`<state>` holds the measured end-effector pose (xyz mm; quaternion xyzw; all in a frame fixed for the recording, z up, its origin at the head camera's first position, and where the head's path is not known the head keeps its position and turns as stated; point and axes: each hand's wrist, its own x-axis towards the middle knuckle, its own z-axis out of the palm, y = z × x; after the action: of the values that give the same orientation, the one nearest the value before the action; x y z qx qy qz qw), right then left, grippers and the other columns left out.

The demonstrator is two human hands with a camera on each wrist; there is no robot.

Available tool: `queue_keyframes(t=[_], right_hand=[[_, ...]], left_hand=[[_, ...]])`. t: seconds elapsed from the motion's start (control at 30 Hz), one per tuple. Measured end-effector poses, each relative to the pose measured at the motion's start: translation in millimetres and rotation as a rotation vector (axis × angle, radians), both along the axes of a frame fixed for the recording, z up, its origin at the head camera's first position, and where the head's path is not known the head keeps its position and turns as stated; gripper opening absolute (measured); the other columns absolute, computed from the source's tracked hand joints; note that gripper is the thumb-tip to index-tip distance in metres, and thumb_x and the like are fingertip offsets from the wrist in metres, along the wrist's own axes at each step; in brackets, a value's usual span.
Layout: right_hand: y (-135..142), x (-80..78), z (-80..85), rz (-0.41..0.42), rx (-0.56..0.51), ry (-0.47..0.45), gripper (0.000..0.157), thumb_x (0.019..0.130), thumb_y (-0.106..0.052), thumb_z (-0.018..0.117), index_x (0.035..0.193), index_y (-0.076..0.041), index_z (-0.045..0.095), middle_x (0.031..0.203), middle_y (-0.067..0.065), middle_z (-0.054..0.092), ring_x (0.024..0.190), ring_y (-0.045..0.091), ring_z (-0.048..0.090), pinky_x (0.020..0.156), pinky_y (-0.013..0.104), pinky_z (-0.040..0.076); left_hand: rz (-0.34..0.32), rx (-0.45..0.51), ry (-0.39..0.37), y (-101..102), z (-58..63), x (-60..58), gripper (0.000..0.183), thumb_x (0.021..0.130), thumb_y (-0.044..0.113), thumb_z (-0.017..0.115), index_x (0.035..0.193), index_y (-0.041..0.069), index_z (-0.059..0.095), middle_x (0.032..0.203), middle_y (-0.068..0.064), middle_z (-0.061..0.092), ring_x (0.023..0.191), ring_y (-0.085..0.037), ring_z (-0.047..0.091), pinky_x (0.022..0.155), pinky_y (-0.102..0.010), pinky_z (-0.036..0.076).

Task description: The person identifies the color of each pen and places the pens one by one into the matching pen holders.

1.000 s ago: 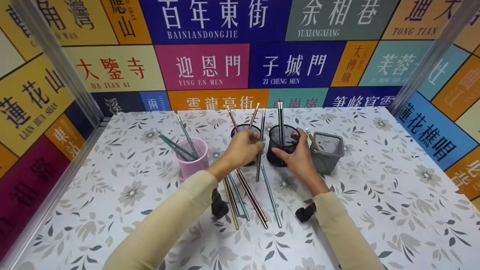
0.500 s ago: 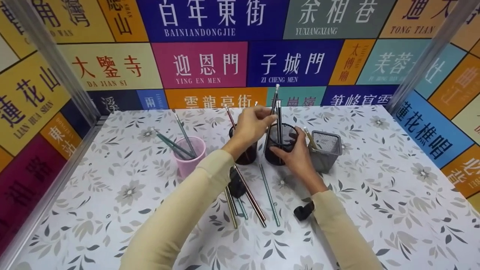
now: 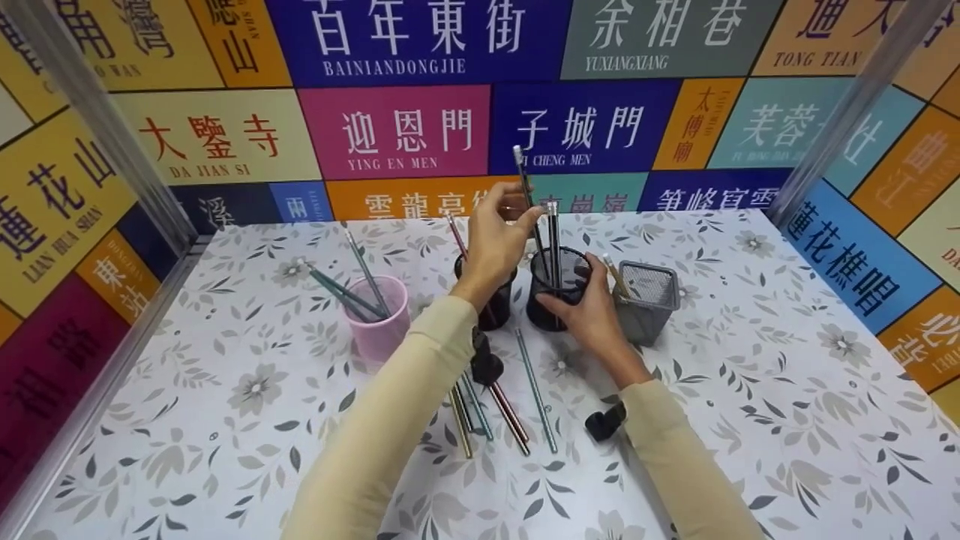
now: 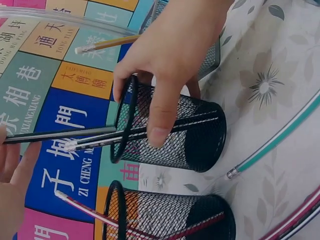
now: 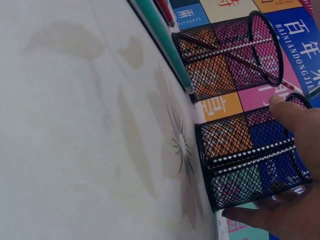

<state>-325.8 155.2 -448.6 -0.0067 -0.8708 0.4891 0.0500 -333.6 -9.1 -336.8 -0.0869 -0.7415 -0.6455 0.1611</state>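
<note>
I am facing a wall [image 3: 397, 120] of colourful lettered panels at twelve o'clock. Grey posts [image 3: 105, 112] are standing at ten and two, while a leaf-patterned tabletop [image 3: 187, 427] is spreading toward six.

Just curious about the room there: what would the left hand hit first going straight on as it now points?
The left hand would probably meet the sign-covered wall; depth is unclear.

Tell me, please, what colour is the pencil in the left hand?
The pencil is black with a grey stripe; the left wrist view shows it best.
</note>
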Motion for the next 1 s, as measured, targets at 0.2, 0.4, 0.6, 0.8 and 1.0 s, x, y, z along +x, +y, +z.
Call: queue_keyframes(t=[0.2, 0.4, 0.6, 0.8, 1.0], right_hand=[[2, 1.6, -0.3, 0.000, 0.000, 0.010, 0.108, 0.082, -0.039, 0.082, 0.158, -0.014, 0.010, 0.153, 0.029, 0.038, 0.143, 0.042, 0.039, 0.122, 0.051, 0.030], [1, 1.7, 0.2, -0.004, -0.006, -0.002, 0.109, 0.082, -0.040, 0.082, 0.159, -0.014, 0.009, 0.157, 0.028, 0.034, 0.145, 0.041, 0.036, 0.123, 0.050, 0.029], [0, 0.6, 0.3, -0.001, 0.010, 0.018, 0.109, 0.082, -0.040, 0.081, 0.158, -0.011, 0.009, 0.158, 0.027, 0.033, 0.146, 0.041, 0.036, 0.123, 0.050, 0.028], [0, 0.8, -0.5, -0.016, 0.013, 0.022, 0.107, 0.083, -0.039, 0.081, 0.159, -0.012, 0.010, 0.156, 0.027, 0.036, 0.144, 0.040, 0.038, 0.122, 0.050, 0.030], [1, 0.4, -1.1, -0.003, 0.021, 0.018, 0.109, 0.082, -0.040, 0.081, 0.159, -0.012, 0.010, 0.156, 0.028, 0.036, 0.144, 0.041, 0.039, 0.122, 0.051, 0.031]], left_hand=[[0.067, 0.009, 0.020, 8, -9.4, -1.2, 0.027, 0.091, 0.009, 0.072, 0.115, 0.003, 0.062, 0.106, -0.015, 0.070, 0.096, -0.021, 0.067, 0.082, -0.021, 0.052], [0.094, 0.005, -0.003, 11, -21.6, -2.0, 0.022, 0.091, 0.010, 0.072, 0.110, 0.007, 0.063, 0.101, -0.010, 0.072, 0.095, -0.018, 0.068, 0.081, -0.022, 0.053], [0.143, 0.027, -0.001, 10, -37.3, -5.0, 0.025, 0.088, 0.009, 0.075, 0.113, 0.006, 0.069, 0.101, -0.011, 0.075, 0.093, -0.021, 0.071, 0.078, -0.021, 0.055], [0.144, 0.051, -0.025, 12, -54.2, -3.9, 0.028, 0.087, 0.007, 0.076, 0.115, 0.006, 0.074, 0.097, -0.013, 0.077, 0.087, -0.021, 0.073, 0.076, -0.021, 0.058], [0.178, -0.095, -0.048, 19, -59.1, -1.5, 0.029, 0.085, 0.008, 0.078, 0.114, 0.005, 0.075, 0.095, -0.012, 0.078, 0.084, -0.020, 0.073, 0.074, -0.021, 0.057]])
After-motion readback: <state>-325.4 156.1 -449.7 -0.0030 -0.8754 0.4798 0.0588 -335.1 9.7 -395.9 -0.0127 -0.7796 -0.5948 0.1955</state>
